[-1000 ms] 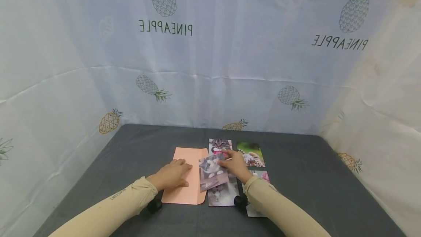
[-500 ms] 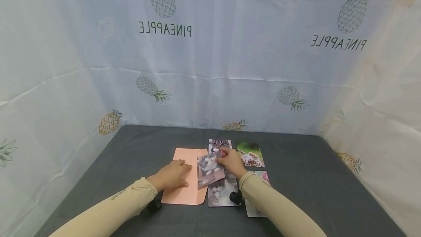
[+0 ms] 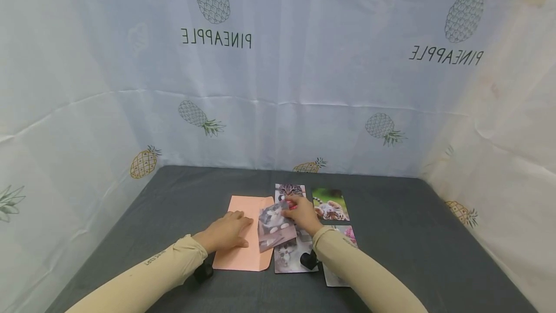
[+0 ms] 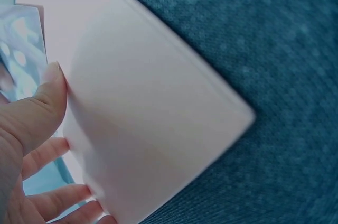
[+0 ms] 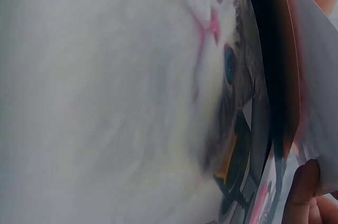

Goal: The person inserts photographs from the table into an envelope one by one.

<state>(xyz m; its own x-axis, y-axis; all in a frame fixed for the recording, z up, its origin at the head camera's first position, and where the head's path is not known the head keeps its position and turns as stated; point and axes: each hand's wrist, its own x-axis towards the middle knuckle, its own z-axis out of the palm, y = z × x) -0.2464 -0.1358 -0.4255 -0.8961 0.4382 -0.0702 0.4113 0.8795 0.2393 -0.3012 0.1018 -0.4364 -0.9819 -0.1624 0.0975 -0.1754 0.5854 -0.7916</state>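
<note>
A peach envelope (image 3: 239, 257) lies on the dark table, a creased flap along its right side. My left hand (image 3: 227, 232) rests on it with fingers spread; in the left wrist view the thumb (image 4: 45, 100) lies on the paper (image 4: 153, 92). My right hand (image 3: 305, 215) pinches a kitten photo (image 3: 273, 228) by its right edge, tilted over the envelope's flap side. From the right wrist, the held photo (image 5: 319, 76) shows from behind, bent, with fingers (image 5: 301, 187) at its edge. Below it in that view lies another cat photo (image 5: 158, 102), large and close.
More animal photos lie right of the envelope: a tabby cat photo (image 3: 290, 190), a white kitten photo (image 3: 286, 257), a tiger cub photo (image 3: 331, 204) and one partly under the right sleeve (image 3: 347, 230). A pineapple-print curtain (image 3: 278, 76) hangs behind the table (image 3: 391, 235).
The right hand has moved a little to the left with the kitten photo, which now overlaps more of the envelope's right side. The left hand has stayed in place.
</note>
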